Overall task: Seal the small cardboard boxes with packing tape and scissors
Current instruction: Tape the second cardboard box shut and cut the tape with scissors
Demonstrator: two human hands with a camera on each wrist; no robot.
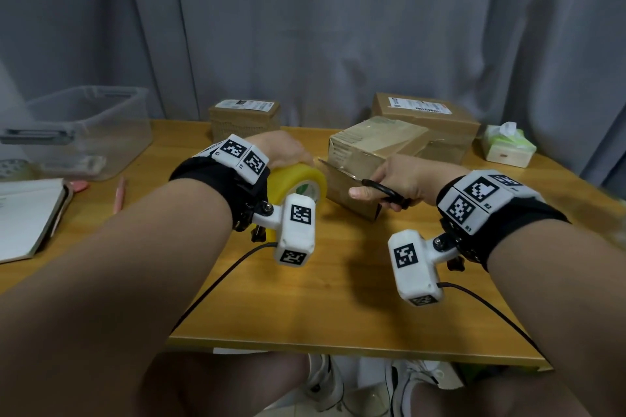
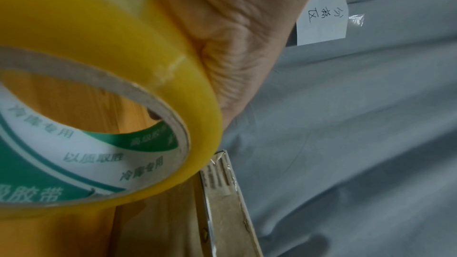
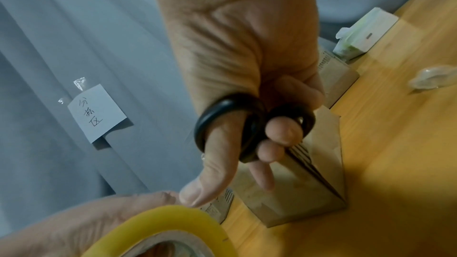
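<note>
My left hand point(image 1: 288, 151) grips a roll of yellow packing tape point(image 1: 299, 184) from above, just above the wooden table point(image 1: 338, 298). In the left wrist view the roll point(image 2: 123, 62) fills the frame against the palm. My right hand point(image 1: 393, 178) holds black-handled scissors point(image 1: 386, 195), thumb and fingers through the loops point(image 3: 247, 124). The blades look closed and point left toward the roll, with the tip close beside it point(image 2: 210, 216). A small cardboard box point(image 1: 369, 149) lies right behind the scissors, partly wrapped in tape. Whether a tape strip runs from the roll to the box is not visible.
Two more cardboard boxes stand at the back, one centre-left point(image 1: 244, 118) and one right point(image 1: 426, 115). A clear plastic bin point(image 1: 84, 132), a notebook point(image 1: 27, 213) and a pink pen point(image 1: 119, 193) lie left. A tissue box point(image 1: 508, 145) sits far right. A grey curtain point(image 1: 338, 27) hangs behind.
</note>
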